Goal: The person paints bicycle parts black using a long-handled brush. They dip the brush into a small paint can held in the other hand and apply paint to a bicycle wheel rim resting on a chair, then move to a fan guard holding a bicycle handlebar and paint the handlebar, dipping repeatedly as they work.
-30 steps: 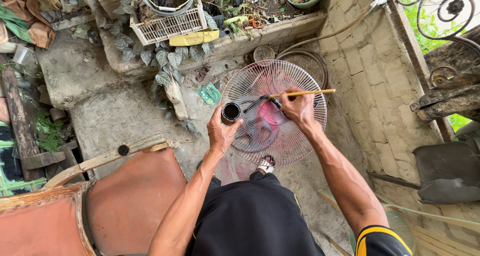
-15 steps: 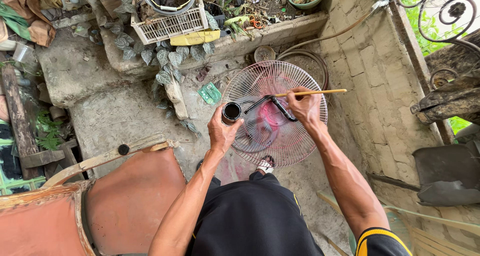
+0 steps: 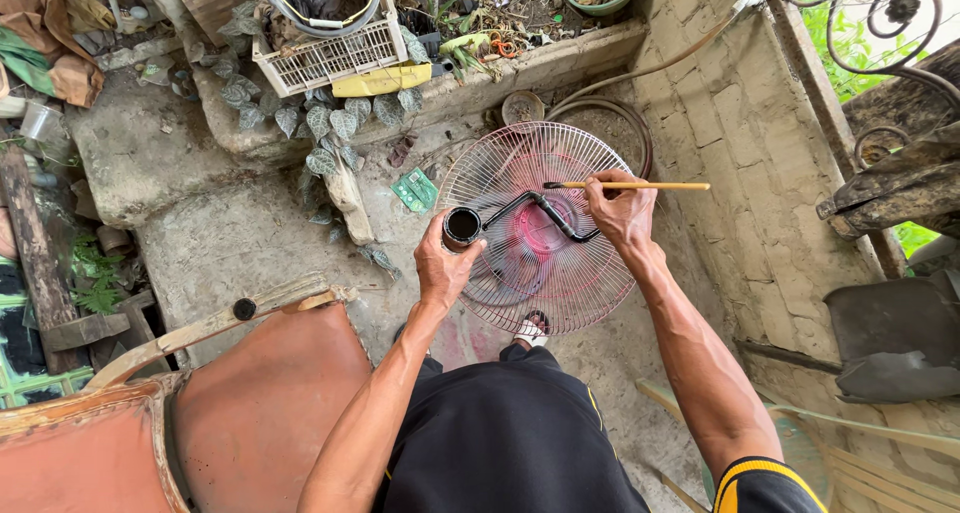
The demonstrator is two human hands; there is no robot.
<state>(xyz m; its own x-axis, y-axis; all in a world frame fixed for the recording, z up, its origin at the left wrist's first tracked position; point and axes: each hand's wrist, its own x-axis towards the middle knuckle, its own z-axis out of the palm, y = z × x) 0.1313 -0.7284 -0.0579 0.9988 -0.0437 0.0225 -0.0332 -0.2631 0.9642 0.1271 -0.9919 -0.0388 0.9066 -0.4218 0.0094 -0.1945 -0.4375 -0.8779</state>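
Note:
My left hand (image 3: 442,270) grips the round tube end of a black bent metal part (image 3: 528,210) and holds it up over a round wire fan guard (image 3: 540,228) that lies on the concrete ground. The guard's middle is pink. My right hand (image 3: 622,211) pinches a thin paintbrush (image 3: 628,185) with a yellow wooden handle; its dark tip points left, close to the bend of the black part. My foot in a sandal (image 3: 531,329) rests at the guard's near edge.
A worn orange chair (image 3: 200,413) stands at the lower left. A white plastic crate (image 3: 330,55) with a bucket sits on a low concrete ledge (image 3: 530,65) among leafy plants. A brick wall (image 3: 745,153) runs along the right. A green circuit board (image 3: 414,190) lies by the guard.
My right hand with the brush has shifted a little to the right and up along the black part. The left hand stays put on the tube end.

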